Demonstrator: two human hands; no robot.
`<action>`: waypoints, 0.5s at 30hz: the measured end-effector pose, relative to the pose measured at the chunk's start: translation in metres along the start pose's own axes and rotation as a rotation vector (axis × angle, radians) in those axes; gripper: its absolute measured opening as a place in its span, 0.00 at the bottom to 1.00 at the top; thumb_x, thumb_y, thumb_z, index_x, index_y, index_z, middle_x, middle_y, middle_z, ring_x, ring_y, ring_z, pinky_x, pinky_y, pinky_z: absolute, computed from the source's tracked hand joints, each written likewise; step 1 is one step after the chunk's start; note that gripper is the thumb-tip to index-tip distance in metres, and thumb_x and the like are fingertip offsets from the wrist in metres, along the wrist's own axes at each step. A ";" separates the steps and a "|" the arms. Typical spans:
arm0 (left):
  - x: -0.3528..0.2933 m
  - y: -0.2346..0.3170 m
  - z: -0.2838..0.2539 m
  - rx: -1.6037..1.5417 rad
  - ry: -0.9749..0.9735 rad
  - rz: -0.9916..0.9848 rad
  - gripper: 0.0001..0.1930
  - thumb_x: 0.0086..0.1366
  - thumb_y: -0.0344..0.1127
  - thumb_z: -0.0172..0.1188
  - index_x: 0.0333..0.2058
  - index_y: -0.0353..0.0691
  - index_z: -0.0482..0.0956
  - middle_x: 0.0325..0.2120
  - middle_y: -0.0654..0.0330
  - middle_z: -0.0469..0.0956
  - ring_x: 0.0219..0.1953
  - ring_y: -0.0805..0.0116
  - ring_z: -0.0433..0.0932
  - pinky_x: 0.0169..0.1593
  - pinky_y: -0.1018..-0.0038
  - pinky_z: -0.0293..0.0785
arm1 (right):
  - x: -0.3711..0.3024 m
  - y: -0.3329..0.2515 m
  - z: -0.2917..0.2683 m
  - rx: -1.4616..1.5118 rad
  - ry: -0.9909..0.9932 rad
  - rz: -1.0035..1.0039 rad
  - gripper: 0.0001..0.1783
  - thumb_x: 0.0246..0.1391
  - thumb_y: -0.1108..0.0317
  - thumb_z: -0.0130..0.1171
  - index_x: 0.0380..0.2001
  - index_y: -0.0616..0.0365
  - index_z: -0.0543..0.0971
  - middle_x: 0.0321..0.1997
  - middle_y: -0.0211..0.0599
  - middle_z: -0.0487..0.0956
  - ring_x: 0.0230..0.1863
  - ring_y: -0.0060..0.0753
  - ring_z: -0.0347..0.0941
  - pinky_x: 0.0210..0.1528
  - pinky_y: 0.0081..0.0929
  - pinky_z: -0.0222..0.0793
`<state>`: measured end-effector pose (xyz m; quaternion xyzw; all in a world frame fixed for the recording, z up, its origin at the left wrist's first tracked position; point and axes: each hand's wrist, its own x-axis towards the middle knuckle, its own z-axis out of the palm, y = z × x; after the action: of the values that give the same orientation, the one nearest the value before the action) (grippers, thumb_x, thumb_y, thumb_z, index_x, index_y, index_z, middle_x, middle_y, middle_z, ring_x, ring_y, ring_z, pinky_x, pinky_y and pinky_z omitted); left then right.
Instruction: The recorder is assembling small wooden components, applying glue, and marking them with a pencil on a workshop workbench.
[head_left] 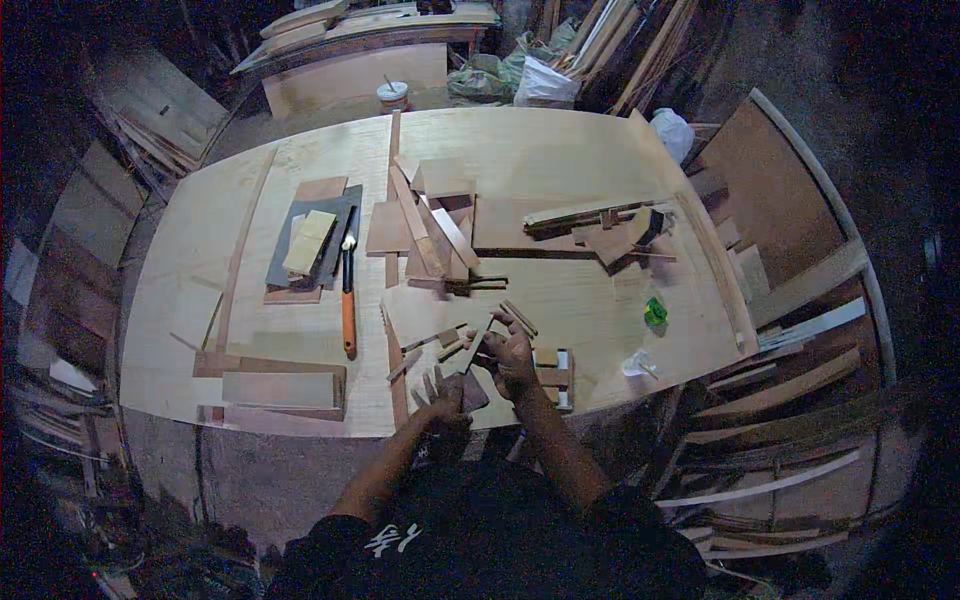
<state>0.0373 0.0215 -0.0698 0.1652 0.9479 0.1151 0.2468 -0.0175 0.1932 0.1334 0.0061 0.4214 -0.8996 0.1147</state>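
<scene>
My right hand is closed on a short, thin wooden strip, held at a slant above the near edge of the worktable. Close by on the left, my left hand has its fingers stretched and apart. A small brown wood piece lies right against it; whether the hand touches it, I cannot tell. Short wooden sticks are scattered just beyond both hands. Beside my right wrist sit several small blocks with pale ends.
The pale plywood tabletop carries a heap of offcuts, an orange-handled tool, a sanding block on a dark sheet, stacked boards, a brush and a green item. A white bucket stands beyond. Lumber leans at right.
</scene>
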 end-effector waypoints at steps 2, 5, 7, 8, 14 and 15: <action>-0.002 -0.015 0.026 -0.441 0.532 0.319 0.47 0.55 0.72 0.43 0.68 0.53 0.46 0.67 0.40 0.33 0.67 0.29 0.32 0.49 0.19 0.36 | 0.002 0.007 0.007 0.022 0.020 0.017 0.29 0.55 0.67 0.60 0.57 0.53 0.59 0.40 0.47 0.80 0.41 0.39 0.79 0.40 0.39 0.79; 0.002 -0.012 0.028 -0.395 0.487 0.269 0.47 0.56 0.72 0.43 0.68 0.53 0.45 0.67 0.41 0.31 0.67 0.29 0.31 0.50 0.20 0.36 | 0.015 0.012 -0.016 -0.546 0.036 -0.090 0.26 0.55 0.70 0.58 0.56 0.54 0.62 0.40 0.45 0.79 0.38 0.37 0.79 0.39 0.37 0.79; -0.001 -0.009 0.027 -0.354 0.449 0.204 0.46 0.57 0.71 0.44 0.68 0.53 0.44 0.67 0.41 0.30 0.66 0.29 0.31 0.50 0.20 0.35 | 0.019 0.018 -0.027 -0.599 0.064 -0.098 0.26 0.55 0.69 0.58 0.55 0.57 0.62 0.40 0.43 0.78 0.40 0.33 0.77 0.39 0.34 0.79; -0.002 -0.007 0.025 -0.335 0.430 0.169 0.46 0.57 0.70 0.44 0.68 0.53 0.43 0.67 0.41 0.29 0.66 0.29 0.30 0.51 0.20 0.35 | 0.019 0.018 -0.028 -0.379 0.108 -0.013 0.26 0.55 0.68 0.57 0.55 0.58 0.63 0.39 0.42 0.78 0.39 0.33 0.77 0.39 0.32 0.78; -0.004 0.006 0.009 -0.230 0.278 -0.020 0.46 0.59 0.68 0.46 0.68 0.53 0.39 0.66 0.41 0.24 0.66 0.28 0.28 0.52 0.22 0.34 | 0.015 0.057 -0.060 -0.902 0.057 -0.104 0.13 0.50 0.69 0.58 0.39 0.63 0.76 0.37 0.41 0.79 0.41 0.35 0.78 0.44 0.31 0.74; -0.006 0.006 0.010 -0.214 0.249 -0.055 0.46 0.59 0.67 0.46 0.68 0.53 0.38 0.66 0.41 0.23 0.66 0.28 0.28 0.52 0.22 0.33 | 0.011 0.064 -0.058 -0.901 0.047 -0.092 0.13 0.50 0.69 0.58 0.39 0.63 0.76 0.37 0.41 0.79 0.41 0.35 0.78 0.44 0.31 0.74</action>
<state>0.0489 0.0261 -0.0737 0.0962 0.9577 0.2282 0.1465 -0.0193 0.1955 0.0467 -0.0429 0.7733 -0.6301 0.0562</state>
